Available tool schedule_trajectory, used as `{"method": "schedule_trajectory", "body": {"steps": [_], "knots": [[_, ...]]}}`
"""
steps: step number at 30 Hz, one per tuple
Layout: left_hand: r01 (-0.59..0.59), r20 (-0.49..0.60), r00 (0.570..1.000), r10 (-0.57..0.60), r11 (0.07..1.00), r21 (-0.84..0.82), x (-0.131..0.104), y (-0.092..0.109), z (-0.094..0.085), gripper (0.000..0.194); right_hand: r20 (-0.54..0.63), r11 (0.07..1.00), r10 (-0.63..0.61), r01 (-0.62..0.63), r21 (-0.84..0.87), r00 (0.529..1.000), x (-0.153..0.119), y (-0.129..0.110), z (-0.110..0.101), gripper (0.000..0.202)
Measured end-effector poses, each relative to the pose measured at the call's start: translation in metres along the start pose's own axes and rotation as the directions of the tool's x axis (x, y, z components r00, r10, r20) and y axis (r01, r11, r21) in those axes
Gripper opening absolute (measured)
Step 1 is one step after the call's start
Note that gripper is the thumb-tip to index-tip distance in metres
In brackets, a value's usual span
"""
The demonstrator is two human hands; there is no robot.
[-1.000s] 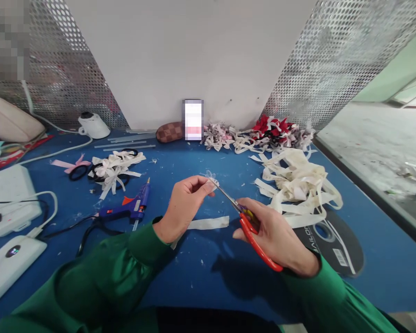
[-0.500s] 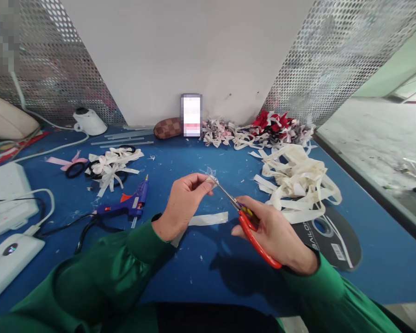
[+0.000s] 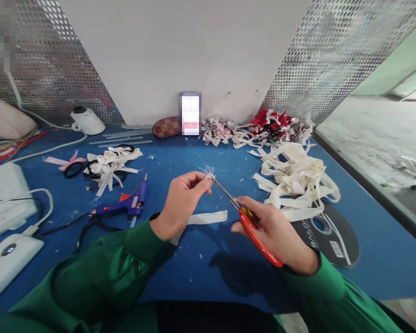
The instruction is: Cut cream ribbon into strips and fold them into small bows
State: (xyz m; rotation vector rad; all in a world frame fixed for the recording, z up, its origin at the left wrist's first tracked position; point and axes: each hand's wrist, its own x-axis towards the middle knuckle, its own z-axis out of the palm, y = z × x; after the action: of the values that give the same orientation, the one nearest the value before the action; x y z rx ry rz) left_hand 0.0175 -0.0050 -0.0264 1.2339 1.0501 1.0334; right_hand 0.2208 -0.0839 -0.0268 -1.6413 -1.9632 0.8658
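Scissors (image 3: 244,219): above blue table (image 3: 190,277), long axis diagonal, tips forward-left. Right hand (image 3: 273,226): fingers curled round red handle. Left hand (image 3: 183,199): thumb, forefinger pinching whitish piece (image 3: 209,175) at tips. Black disc (image 3: 348,233): "BAILON", barcode label (image 3: 339,249).

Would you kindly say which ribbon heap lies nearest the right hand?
The loose cream tangle just beyond the right hand; the reddish heap and pale heap sit farther back, the white bows off left.

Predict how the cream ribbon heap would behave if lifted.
The cream ribbon heap will probably sag, since it lies in loose folds and curls. Its overlapping loops may tangle and drag along together. The ribbon looks thin, so it is likely light for its bulk.
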Motion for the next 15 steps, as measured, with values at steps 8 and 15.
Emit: {"method": "schedule_trajectory", "body": {"steps": [8,15], "knots": [[0.031,-0.011,0.999,-0.032,0.999,-0.031,0.0013,0.0013,-0.0017,0.024,-0.002,0.999,-0.020,0.020,0.028,1.000,-0.0011,0.0012,0.0009,0.035],[0.029,-0.016,0.999,-0.030,0.999,-0.019,0.0018,0.0006,-0.0020,0.022,-0.007,1.000,-0.027,0.027,-0.005,1.000,0.0003,0.0013,0.0001,0.040]]}}
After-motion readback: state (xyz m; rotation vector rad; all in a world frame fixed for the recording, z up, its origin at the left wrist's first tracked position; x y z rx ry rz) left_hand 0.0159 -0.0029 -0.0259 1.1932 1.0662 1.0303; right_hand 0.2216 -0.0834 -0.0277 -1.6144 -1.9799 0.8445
